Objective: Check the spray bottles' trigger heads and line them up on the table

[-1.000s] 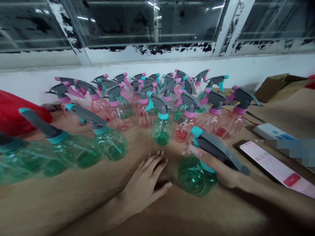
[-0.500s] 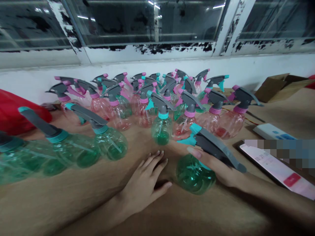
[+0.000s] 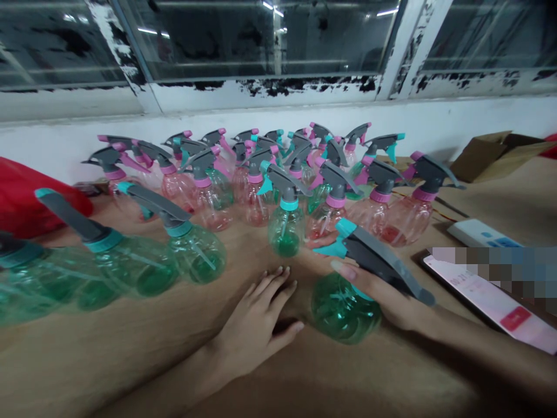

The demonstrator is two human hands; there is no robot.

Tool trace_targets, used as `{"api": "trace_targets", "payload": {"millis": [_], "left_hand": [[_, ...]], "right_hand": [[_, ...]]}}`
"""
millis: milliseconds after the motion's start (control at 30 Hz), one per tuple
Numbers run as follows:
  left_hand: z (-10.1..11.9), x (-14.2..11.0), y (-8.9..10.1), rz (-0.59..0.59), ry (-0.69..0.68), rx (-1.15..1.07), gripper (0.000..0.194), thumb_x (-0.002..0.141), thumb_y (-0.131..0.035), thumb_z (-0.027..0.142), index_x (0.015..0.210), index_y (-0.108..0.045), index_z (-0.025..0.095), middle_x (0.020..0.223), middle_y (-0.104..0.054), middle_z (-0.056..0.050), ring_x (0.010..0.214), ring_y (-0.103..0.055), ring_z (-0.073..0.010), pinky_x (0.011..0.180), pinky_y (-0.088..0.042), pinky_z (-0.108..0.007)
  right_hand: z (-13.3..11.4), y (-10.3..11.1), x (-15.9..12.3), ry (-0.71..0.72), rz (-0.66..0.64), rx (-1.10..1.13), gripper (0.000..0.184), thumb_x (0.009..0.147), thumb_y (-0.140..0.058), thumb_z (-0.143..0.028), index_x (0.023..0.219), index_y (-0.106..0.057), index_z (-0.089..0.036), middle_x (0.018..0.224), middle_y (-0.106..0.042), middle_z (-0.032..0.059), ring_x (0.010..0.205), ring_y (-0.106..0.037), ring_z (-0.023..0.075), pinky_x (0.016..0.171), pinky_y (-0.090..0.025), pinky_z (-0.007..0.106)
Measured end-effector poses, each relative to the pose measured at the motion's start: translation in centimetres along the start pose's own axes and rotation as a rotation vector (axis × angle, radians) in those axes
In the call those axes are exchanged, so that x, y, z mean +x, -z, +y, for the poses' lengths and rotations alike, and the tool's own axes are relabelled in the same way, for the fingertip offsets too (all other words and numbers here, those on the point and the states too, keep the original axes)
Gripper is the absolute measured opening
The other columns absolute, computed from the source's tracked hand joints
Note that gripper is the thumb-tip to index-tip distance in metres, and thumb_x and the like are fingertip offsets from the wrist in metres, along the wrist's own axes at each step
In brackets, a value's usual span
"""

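My right hand point(image 3: 387, 296) is closed around the neck of a green spray bottle point(image 3: 346, 310), just under its grey and turquoise trigger head. The bottle leans a little, and some of my fingers are hidden behind it. Flat on the table lies my left hand point(image 3: 261, 316), fingers stretched and holding nothing. Just beyond its fingertips stands another green spray bottle point(image 3: 286, 229) with a turquoise collar. Farther left, a green spray bottle point(image 3: 195, 255) heads a row of similar ones.
Behind, many pink spray bottles point(image 3: 211, 206) and some green ones crowd toward the wall. On the right are a phone point(image 3: 478, 296), a white box point(image 3: 474, 232) and an open cardboard box point(image 3: 489, 154). A red object point(image 3: 39, 200) sits at the far left of the wooden table point(image 3: 130, 348).
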State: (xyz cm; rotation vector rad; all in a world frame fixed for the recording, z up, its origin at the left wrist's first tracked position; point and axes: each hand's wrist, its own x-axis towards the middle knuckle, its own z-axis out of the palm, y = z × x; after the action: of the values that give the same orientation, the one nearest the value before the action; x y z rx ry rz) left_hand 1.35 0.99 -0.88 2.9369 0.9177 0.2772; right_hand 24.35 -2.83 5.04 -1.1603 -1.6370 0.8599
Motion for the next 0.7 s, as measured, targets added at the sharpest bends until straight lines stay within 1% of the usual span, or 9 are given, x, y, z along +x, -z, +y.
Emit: {"api": "trace_targets", "payload": {"millis": [100,233,333,433,533,700], "left_hand": [[-0.1,0.0,-0.1,0.022,-0.006,-0.016,0.056,0.092,-0.051,0.047,0.135,-0.042,0.012,0.144,-0.039,-0.015,0.132,-0.035,-0.0305,0.104,-0.035,-0.049],[0.0,-0.1,0.0,0.022,-0.011,-0.024,0.056,0.092,-0.051,0.047,0.135,-0.042,0.012,0.144,-0.039,-0.015,0.133,-0.034,-0.0299,0.105,-0.034,-0.049],[0.1,-0.1,0.0,0.012,-0.008,-0.023,0.056,0.093,-0.050,0.047,0.135,-0.042,0.012,0.144,-0.038,-0.015,0.133,-0.034,-0.0301,0.104,-0.035,-0.049],[0.1,0.0,0.1,0.017,-0.012,-0.024,0.056,0.093,-0.050,0.047,0.135,-0.041,0.012,0.145,-0.038,-0.015,0.133,-0.034,-0.0299,0.105,-0.034,-0.049],[0.0,0.0,0.1,0.024,-0.015,-0.025,0.055,0.093,-0.050,0.047,0.135,-0.041,0.012,0.145,-0.037,-0.015,0.133,-0.034,-0.0295,0.105,-0.034,-0.049],[0.0,-0.1,-0.1,0.033,-0.014,-0.033,0.055,0.093,-0.051,0.047,0.135,-0.042,0.012,0.144,-0.039,-0.015,0.132,-0.035,-0.0295,0.105,-0.034,-0.048]], "right_hand": [[-0.2,0.0,0.0,-0.019,-0.017,-0.023,0.034,0.088,-0.053,-0.042,0.119,-0.058,-0.028,0.101,-0.069,0.0019,0.090,-0.065,0.0191,0.083,-0.053,0.033],[-0.8,-0.1,0.2,-0.018,0.000,0.026,0.033,0.086,-0.056,-0.040,0.116,-0.058,-0.026,0.106,-0.068,0.0026,0.094,-0.065,0.0193,0.086,-0.052,0.032],[-1.0,-0.1,0.3,-0.026,-0.003,0.044,0.033,0.085,-0.057,-0.040,0.115,-0.058,-0.025,0.103,-0.068,0.0033,0.097,-0.064,0.0204,0.087,-0.051,0.033],[-1.0,-0.1,0.3,-0.055,-0.015,0.032,0.036,0.085,-0.056,-0.043,0.115,-0.058,-0.024,0.098,-0.068,0.0035,0.090,-0.065,0.0203,0.084,-0.052,0.034],[-1.0,-0.1,0.2,-0.075,-0.022,0.039,0.038,0.085,-0.055,-0.044,0.118,-0.057,-0.024,0.102,-0.067,0.0040,0.084,-0.065,0.0189,0.081,-0.053,0.033],[-1.0,-0.2,0.2,-0.041,-0.024,0.091,0.035,0.086,-0.056,-0.041,0.117,-0.056,-0.025,0.119,-0.063,0.0046,0.106,-0.061,0.0208,0.091,-0.049,0.033]]}}
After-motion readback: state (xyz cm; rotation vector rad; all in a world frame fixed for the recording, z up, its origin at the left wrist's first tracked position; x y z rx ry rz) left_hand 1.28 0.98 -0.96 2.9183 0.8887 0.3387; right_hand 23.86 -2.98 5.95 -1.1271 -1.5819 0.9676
